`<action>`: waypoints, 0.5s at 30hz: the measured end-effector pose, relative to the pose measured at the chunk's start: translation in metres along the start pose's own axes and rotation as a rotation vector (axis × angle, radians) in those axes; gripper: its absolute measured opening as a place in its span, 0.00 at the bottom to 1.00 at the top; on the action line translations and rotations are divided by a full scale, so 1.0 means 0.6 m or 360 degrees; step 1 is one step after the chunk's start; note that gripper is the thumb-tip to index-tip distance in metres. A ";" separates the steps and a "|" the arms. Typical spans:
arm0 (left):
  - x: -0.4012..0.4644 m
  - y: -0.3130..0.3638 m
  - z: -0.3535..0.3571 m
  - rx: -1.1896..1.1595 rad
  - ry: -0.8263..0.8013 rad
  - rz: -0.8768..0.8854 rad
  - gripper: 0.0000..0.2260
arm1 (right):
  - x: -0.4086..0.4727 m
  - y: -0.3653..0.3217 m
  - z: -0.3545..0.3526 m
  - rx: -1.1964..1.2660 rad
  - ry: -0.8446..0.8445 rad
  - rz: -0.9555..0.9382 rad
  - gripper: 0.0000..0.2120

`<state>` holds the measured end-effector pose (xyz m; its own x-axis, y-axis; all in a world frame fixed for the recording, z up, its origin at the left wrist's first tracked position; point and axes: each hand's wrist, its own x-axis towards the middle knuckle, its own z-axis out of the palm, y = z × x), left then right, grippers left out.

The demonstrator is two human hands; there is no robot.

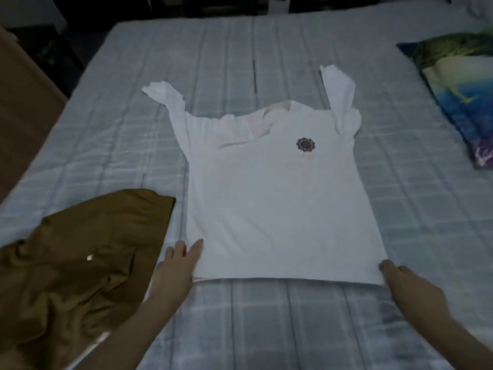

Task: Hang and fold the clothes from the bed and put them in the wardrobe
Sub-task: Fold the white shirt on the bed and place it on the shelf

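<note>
A white T-shirt (277, 209) with a small dark round emblem on the chest lies spread face up on the bed (416, 188), sleeves pointing to the far side. My left hand (176, 268) lies with straight fingers against the shirt's bottom left corner. At the bottom right corner of the hem, my right hand (408, 287) holds the fabric with its fingertips curled. A crumpled brown garment (80, 263) sits at the near left of the bed, just beside my left arm.
The bed has a pale blue checked cover. A colourful pillow (458, 97) lies at the right edge. A brown piece of furniture (24, 124) stands left of the bed, and the floor beyond is dark.
</note>
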<state>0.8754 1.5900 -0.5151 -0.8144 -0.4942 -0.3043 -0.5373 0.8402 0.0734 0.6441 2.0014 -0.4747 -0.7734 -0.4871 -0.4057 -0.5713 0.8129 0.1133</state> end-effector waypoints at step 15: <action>-0.175 -0.070 0.048 -0.0040 -0.0086 0.0301 0.61 | -0.104 -0.049 -0.021 0.0039 -0.0263 0.0485 0.07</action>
<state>0.9902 1.6129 -0.5138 -0.8886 -0.3149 -0.3335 -0.3819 0.9106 0.1578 0.7059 2.0043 -0.4413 -0.8514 -0.1639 -0.4982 -0.3126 0.9213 0.2312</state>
